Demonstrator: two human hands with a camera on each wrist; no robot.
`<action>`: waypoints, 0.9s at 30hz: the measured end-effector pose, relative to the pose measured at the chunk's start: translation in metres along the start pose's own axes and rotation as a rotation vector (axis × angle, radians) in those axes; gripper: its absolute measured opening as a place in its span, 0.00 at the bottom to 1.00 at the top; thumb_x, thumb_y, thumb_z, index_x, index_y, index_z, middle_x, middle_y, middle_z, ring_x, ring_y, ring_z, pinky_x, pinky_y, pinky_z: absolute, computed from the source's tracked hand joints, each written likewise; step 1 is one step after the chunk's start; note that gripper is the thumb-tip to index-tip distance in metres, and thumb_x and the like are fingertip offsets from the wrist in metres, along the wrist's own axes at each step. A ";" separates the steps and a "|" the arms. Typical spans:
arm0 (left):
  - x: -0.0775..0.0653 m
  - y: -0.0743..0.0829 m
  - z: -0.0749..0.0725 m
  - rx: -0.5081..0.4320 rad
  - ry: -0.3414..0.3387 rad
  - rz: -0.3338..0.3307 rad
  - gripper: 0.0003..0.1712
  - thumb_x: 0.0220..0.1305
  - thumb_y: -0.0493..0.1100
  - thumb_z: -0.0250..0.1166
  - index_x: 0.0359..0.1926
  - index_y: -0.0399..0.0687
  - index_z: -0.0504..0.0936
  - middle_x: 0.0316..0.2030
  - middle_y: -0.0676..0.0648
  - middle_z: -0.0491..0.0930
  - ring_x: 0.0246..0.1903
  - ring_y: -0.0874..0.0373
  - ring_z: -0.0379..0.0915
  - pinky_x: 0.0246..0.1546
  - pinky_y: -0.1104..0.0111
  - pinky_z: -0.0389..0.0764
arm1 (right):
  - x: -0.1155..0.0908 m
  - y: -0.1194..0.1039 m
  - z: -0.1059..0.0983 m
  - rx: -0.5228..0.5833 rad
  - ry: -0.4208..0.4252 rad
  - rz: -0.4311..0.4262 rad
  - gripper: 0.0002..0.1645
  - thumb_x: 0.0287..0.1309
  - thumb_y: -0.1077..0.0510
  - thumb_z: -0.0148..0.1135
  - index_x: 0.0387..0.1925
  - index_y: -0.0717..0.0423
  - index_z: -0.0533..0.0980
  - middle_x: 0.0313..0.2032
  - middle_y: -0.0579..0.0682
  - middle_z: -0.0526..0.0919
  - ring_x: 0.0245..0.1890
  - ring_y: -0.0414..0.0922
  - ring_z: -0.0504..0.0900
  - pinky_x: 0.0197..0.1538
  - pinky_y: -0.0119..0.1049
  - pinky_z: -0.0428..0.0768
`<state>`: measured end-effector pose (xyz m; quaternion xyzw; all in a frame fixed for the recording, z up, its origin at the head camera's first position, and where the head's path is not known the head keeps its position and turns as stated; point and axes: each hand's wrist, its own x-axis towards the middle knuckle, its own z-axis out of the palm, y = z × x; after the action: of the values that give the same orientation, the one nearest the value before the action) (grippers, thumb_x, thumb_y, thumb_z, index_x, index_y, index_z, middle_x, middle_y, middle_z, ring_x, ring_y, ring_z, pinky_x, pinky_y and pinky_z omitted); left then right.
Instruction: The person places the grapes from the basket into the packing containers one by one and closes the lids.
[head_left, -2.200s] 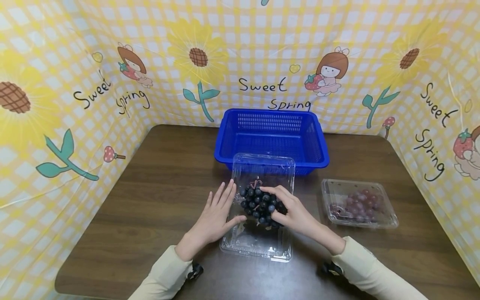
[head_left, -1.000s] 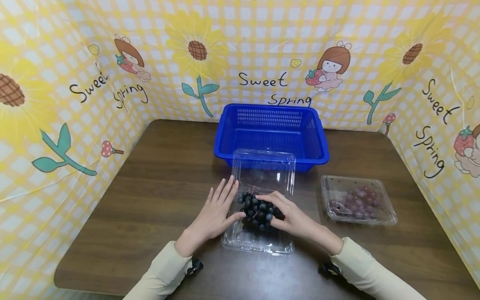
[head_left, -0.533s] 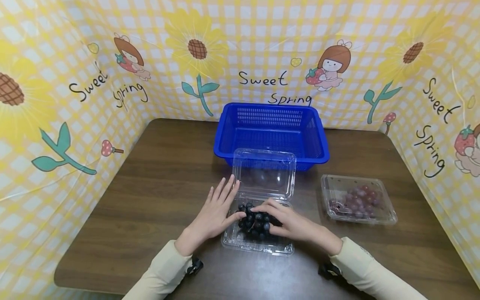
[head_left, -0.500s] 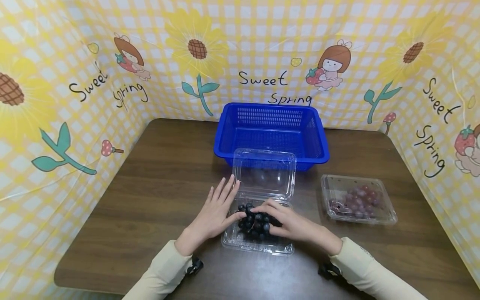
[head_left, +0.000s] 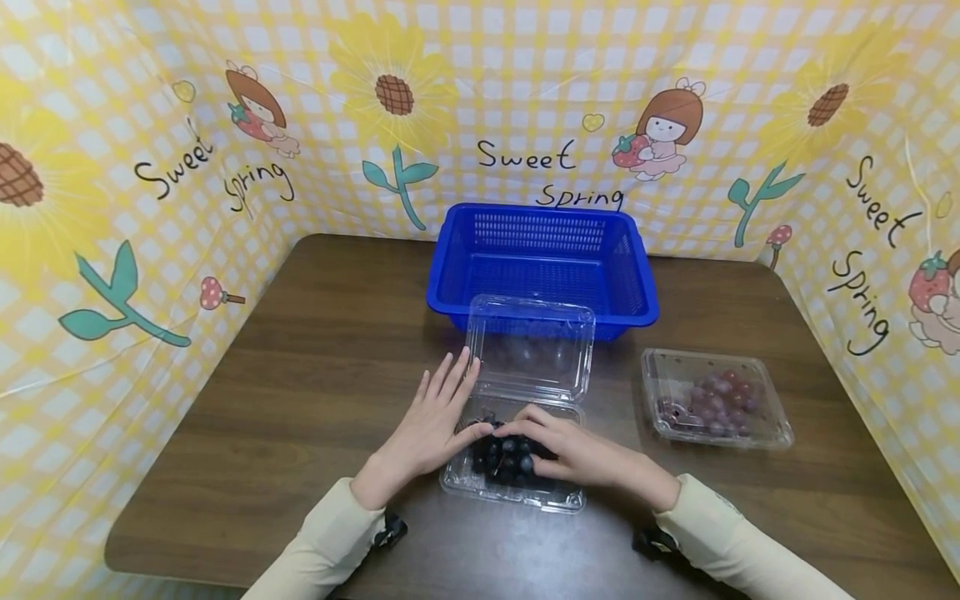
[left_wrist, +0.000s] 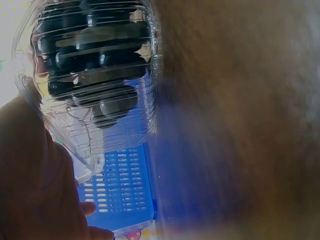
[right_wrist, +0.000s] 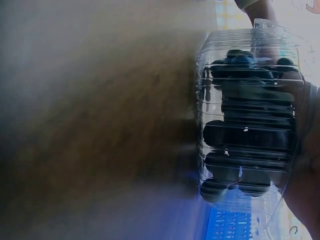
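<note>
A bunch of dark grapes [head_left: 510, 460] lies in the near half of a hinged clear plastic container [head_left: 517, 502]. My right hand [head_left: 581, 450] holds the bunch from its right side, thumb and fingers bent about it. On the container's left side rests my left hand [head_left: 420, 429], its fingers straight and spread and its thumb reaching over the rim. The container's lid [head_left: 531, 354] stands folded back on the far side. Both wrist views show dark grapes [left_wrist: 95, 55] through the ribbed clear wall, and the right wrist view has the bunch [right_wrist: 250, 135] low inside.
Behind the lid stands a blue plastic basket [head_left: 536, 233], overlapped by it in the head view. A second clear container [head_left: 667, 367] with reddish grapes [head_left: 723, 404] sits to the right, lid down. Patterned yellow cloth [head_left: 525, 83] walls the wooden table [head_left: 300, 375].
The right hand has brought the dark grapes down and toward me, from above the hinge area into the container's near half. My left hand has barely moved.
</note>
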<state>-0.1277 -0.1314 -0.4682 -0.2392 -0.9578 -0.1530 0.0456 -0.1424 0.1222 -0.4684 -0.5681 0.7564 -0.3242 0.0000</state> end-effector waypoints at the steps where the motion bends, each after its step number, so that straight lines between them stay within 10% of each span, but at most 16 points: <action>1: 0.000 0.000 0.000 0.002 0.000 0.000 0.49 0.62 0.74 0.36 0.73 0.51 0.36 0.73 0.49 0.30 0.71 0.52 0.22 0.66 0.43 0.43 | 0.000 0.000 0.000 -0.011 -0.009 -0.001 0.31 0.57 0.61 0.56 0.63 0.48 0.64 0.51 0.45 0.70 0.48 0.37 0.73 0.52 0.31 0.75; 27: 0.002 0.002 0.000 0.026 0.001 0.000 0.49 0.63 0.72 0.41 0.73 0.51 0.37 0.73 0.49 0.32 0.71 0.50 0.24 0.65 0.42 0.45 | 0.000 -0.003 -0.006 -0.087 -0.056 0.066 0.37 0.52 0.55 0.62 0.65 0.44 0.62 0.53 0.43 0.69 0.51 0.36 0.71 0.54 0.32 0.73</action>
<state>-0.1281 -0.1286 -0.4673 -0.2383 -0.9597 -0.1408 0.0491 -0.1418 0.1251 -0.4621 -0.5511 0.7879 -0.2746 0.0072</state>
